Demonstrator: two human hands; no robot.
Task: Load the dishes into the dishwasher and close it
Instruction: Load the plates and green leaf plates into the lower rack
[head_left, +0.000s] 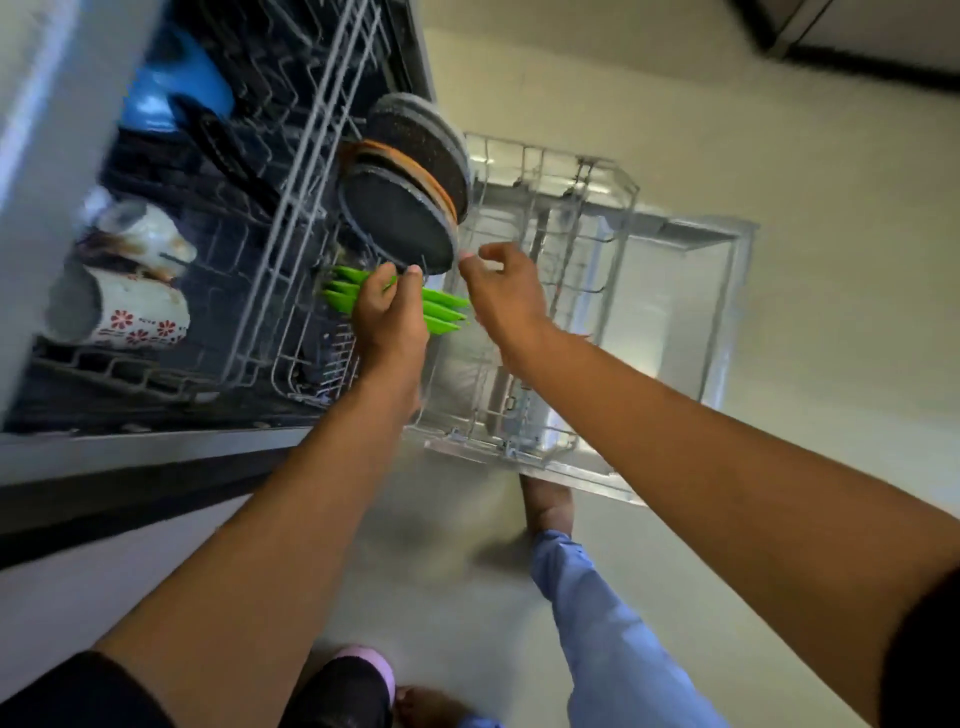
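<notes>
The dishwasher stands open with its lower rack (550, 218) pulled out over the lowered door (717, 312). Several dark speckled plates (400, 208), one with an orange rim, stand on edge at the rack's left end. My left hand (389, 312) pinches the bottom rim of the nearest dark plate with thumb and fingertips. My right hand (504, 291) hovers just right of that plate, fingers loosely curled, holding nothing. Green plastic pieces (441, 312) lie in the rack under my left hand. The upper rack (291, 171) holds floral mugs (130, 312) and a blue item (176, 88).
The lowered door juts out over the pale floor on the right. My bare foot (545, 504) and blue trouser leg (613, 634) stand close to the door's near edge. A dark cabinet base (852, 47) runs along the top right.
</notes>
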